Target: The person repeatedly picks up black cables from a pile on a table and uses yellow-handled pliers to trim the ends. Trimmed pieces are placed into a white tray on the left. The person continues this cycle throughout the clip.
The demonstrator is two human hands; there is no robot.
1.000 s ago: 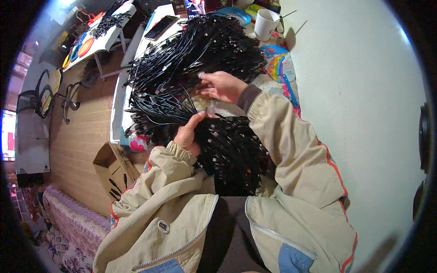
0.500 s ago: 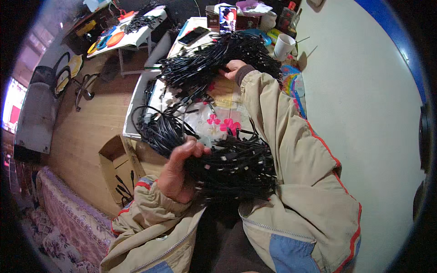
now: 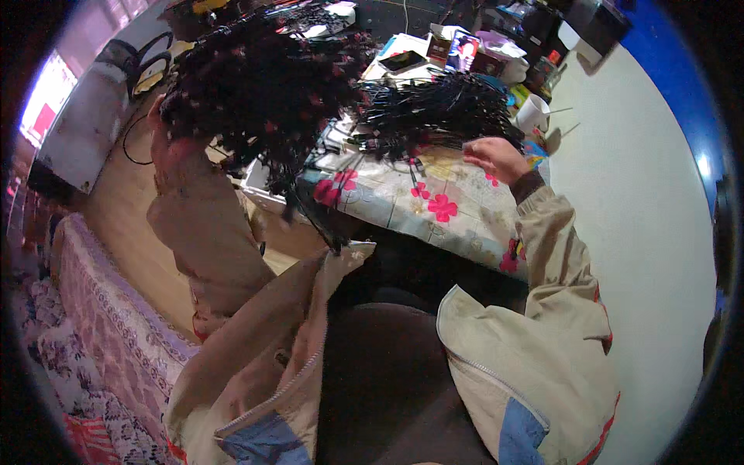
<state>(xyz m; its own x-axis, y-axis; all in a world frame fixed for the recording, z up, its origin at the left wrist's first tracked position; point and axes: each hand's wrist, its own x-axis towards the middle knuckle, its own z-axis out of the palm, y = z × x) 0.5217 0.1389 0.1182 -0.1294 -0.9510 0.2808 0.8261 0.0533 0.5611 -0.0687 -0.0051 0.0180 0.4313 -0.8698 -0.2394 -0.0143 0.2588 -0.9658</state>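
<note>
Flowered tablecloth [image 3: 395,205] bears black cables [image 3: 442,108]; my left hand [image 3: 180,147] clutches a raised bundle [image 3: 263,93], my right hand [image 3: 500,158] hovers half-spread.

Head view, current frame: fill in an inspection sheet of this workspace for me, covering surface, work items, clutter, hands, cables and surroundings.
Surface: table with a flowered cover, its front part showing.
Work items: black cable bunch, held up at left; black cable pile, lying on the table.
Clutter: phone, lit screen and white cup around the pile's far and right sides.
Hands: left hand holds the bunch, fingers partly hidden; right hand beside the pile's near edge, nothing seen in it.
Cables: strands hang from the bunch; individual ends too blurred to check.
Surroundings: pale wall at right; patterned fabric at lower left.
</note>
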